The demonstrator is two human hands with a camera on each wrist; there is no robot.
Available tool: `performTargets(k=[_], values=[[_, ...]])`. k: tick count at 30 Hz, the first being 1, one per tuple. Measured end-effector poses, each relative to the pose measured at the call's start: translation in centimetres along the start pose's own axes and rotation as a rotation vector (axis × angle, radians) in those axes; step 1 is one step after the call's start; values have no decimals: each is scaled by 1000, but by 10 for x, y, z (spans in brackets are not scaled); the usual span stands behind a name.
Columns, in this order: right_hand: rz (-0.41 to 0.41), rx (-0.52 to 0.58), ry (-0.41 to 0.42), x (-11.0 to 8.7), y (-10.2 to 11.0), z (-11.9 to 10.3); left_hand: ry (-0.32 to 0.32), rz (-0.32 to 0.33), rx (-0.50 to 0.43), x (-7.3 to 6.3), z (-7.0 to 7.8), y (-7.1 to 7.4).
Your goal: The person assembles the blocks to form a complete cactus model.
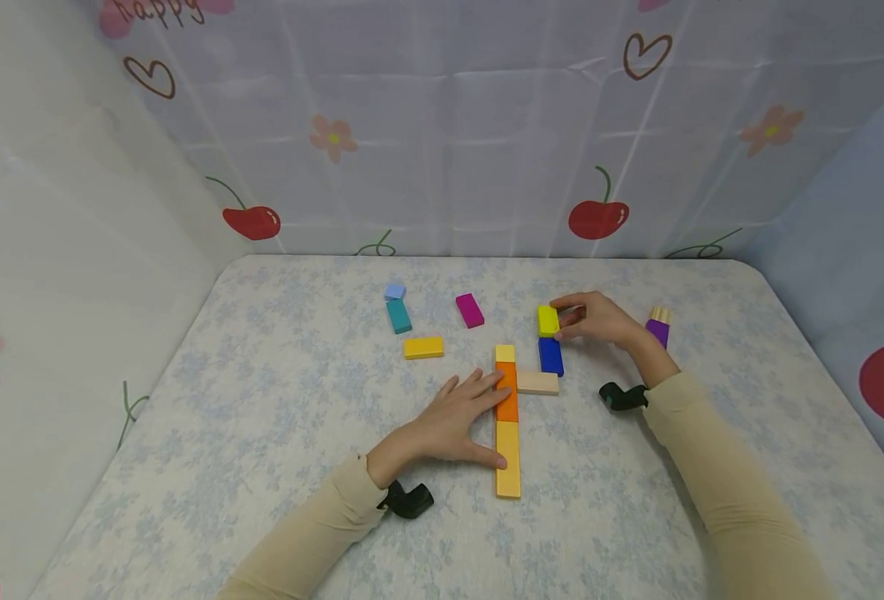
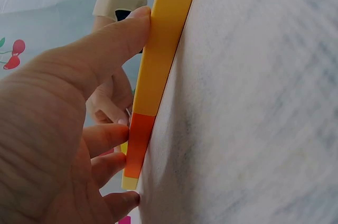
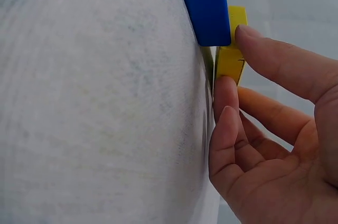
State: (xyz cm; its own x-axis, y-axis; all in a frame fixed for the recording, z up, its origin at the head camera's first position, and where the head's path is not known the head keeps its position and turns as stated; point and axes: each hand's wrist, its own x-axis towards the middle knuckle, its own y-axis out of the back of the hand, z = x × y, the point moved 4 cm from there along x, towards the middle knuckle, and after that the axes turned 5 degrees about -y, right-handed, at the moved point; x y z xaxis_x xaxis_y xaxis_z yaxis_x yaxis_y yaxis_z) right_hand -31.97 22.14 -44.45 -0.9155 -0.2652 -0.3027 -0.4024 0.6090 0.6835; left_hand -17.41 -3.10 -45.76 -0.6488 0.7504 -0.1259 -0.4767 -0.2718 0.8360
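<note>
My left hand [image 1: 449, 421] rests with spread, fairly straight fingers on a line of blocks: an amber block [image 1: 508, 467] nearest me, an orange block [image 1: 507, 400] beyond it, and a pale yellow block [image 1: 505, 353] at the far end. The thumb touches the amber block and fingertips touch the orange one. A beige block [image 1: 537, 383] juts right from this line, and a blue block [image 1: 551, 357] extends away from its far side. At the blue block's far end, my right hand [image 3: 285, 129] pinches a bright yellow block [image 1: 548, 321] between thumb and fingers.
Loose on the patterned tabletop [image 1: 262, 467] lie a yellow block [image 1: 423, 347], a teal block [image 1: 399, 317], a light blue block [image 1: 394, 291] and a magenta block [image 1: 470, 311]. Behind the right hand is a purple block [image 1: 657, 332] beside pale pieces [image 1: 661, 314]. Printed curtains surround the table.
</note>
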Motion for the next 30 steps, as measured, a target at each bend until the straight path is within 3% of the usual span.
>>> performTargets(k=[30], values=[[-15,0,48,1,-2,3,-9,11,2,0,-1,-1]])
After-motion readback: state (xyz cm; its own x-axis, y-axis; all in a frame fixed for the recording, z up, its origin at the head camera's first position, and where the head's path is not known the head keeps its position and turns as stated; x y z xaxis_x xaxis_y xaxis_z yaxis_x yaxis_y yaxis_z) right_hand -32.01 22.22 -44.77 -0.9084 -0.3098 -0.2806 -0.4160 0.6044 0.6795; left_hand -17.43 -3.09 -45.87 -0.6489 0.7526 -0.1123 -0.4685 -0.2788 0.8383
